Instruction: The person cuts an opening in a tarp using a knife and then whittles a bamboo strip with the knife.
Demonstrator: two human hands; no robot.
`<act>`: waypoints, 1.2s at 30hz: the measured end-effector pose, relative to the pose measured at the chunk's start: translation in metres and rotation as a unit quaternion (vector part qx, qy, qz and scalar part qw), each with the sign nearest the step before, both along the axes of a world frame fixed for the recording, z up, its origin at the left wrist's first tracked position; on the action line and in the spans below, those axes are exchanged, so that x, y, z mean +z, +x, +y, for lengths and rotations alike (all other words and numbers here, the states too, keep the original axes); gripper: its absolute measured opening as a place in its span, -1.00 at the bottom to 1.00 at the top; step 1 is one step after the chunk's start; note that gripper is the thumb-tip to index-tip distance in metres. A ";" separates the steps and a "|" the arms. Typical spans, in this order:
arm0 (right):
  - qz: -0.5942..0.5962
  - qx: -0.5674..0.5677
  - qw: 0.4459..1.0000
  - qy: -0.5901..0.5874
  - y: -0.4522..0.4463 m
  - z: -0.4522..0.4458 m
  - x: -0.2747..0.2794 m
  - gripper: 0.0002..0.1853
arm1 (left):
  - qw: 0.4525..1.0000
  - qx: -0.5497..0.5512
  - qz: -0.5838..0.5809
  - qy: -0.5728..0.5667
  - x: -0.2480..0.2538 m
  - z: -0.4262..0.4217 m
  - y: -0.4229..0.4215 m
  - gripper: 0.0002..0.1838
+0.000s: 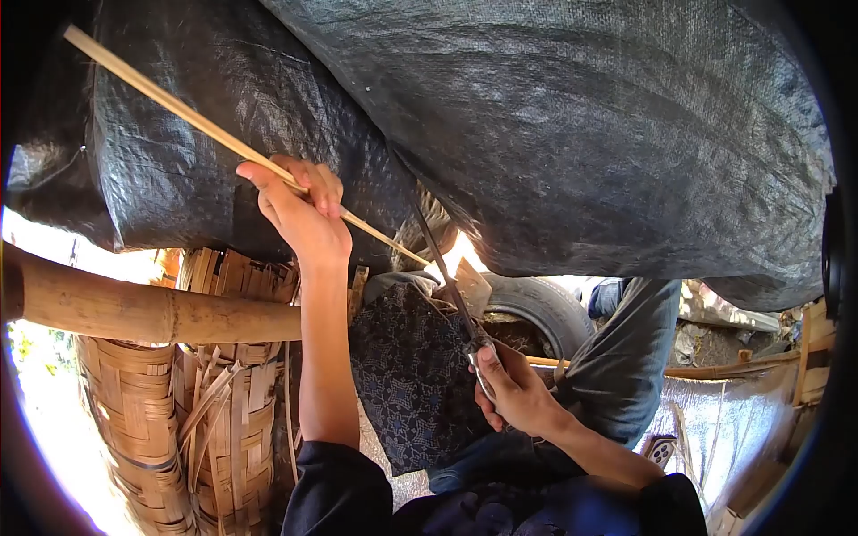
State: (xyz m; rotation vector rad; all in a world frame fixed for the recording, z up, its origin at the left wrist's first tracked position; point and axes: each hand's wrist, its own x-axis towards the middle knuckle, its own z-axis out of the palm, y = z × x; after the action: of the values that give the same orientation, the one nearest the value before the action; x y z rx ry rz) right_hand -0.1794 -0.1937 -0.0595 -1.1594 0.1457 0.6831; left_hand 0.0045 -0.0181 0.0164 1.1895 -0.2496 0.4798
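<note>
My left hand (308,214) is raised, its fingers wrapped round a long, thin bamboo strip (161,96). One end of the strip points to the upper left; the other slopes down to the knife's blade in the middle. In my right hand (518,393) is the handle of a knife (451,286), held above my lap. The long dark blade points up and away, and the strip's lower end meets or passes close to it; I cannot tell whether they touch. Beneath lies a dark patterned cloth (411,384) over my legs.
Black plastic sheeting (608,134) hangs low across the top. A thick bamboo pole (161,308) crosses at left, in front of woven bamboo baskets (134,402). Behind my knee (626,348) lies a tire (550,308). A phone-like object (660,451) sits at lower right.
</note>
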 end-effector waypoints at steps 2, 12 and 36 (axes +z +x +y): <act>-0.014 0.007 1.000 0.013 0.005 -0.004 0.016 -0.47 | 0.999 0.043 -0.008 0.000 0.001 -0.002 -0.004 -0.42; 0.082 0.066 0.985 0.134 0.023 -0.006 0.027 -0.48 | 1.000 0.015 -0.010 -0.012 -0.001 0.003 -0.008 -0.39; 0.077 0.057 0.987 0.130 0.033 -0.023 0.042 -0.43 | 0.999 -0.046 -0.028 -0.003 -0.003 0.008 -0.009 -0.39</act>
State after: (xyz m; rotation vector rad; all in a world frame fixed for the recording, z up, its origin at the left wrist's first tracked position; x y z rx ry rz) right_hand -0.1460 -0.2171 -0.0175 -0.8692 0.1170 0.8655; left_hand -0.0048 -0.0102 0.0137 1.1536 -0.3493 0.4336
